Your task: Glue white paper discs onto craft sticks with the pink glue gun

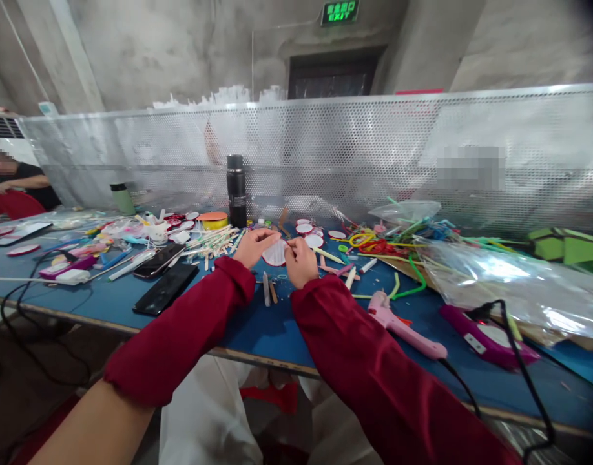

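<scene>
Between my two hands is a round white disc with a red rim point(276, 254), held up just above the blue table. My left hand point(256, 247) grips its left and upper edge, with the fingers closed on it. Pinching the right edge is my right hand point(302, 261); whether a small piece is also between those fingertips I cannot make out. Below the disc lie a pale glue stick point(266, 289) and a small wooden stick point(274, 292). To the right of my right hand rests a pink glue gun point(407, 328) with a black cord.
Two dark phones point(165, 289) lie to the left, near a pile of craft sticks point(212, 244). Behind stands a black bottle point(236, 192) before a perforated metal screen point(335, 155). Right are pipe cleaners point(415, 274), plastic bags point(500, 284) and a purple power strip point(485, 337). A person point(28, 181) sits far left.
</scene>
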Available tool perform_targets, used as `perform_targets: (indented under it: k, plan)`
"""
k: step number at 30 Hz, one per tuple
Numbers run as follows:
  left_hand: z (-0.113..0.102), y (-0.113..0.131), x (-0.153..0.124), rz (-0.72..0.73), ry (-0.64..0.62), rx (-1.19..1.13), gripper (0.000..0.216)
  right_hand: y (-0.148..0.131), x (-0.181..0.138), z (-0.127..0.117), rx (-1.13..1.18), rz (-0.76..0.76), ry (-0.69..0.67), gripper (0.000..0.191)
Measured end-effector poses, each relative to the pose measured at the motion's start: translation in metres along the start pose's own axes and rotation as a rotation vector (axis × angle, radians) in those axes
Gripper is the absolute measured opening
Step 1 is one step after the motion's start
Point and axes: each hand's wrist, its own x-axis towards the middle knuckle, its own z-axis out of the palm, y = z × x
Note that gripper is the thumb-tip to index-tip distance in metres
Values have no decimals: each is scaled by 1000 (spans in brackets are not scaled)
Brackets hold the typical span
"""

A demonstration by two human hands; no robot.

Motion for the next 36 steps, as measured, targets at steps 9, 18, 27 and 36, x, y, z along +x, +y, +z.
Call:
perform_targets:
  k: [9, 18, 27, 36]
  plan:
    - [-4, -1, -6, 251, -284, 268, 97, 4, 7, -11, -22, 42, 93, 25]
    - [-7, -3, -2, 365, -246, 298, 77, -1, 4, -12, 42, 35, 29, 27]
    - [-10, -2, -3, -28, -129, 70, 49, 6, 4, -9, 84, 42, 7, 32]
    - [-21, -3, 2, 201, -358, 144, 72, 22, 12, -8, 155, 171, 129, 30]
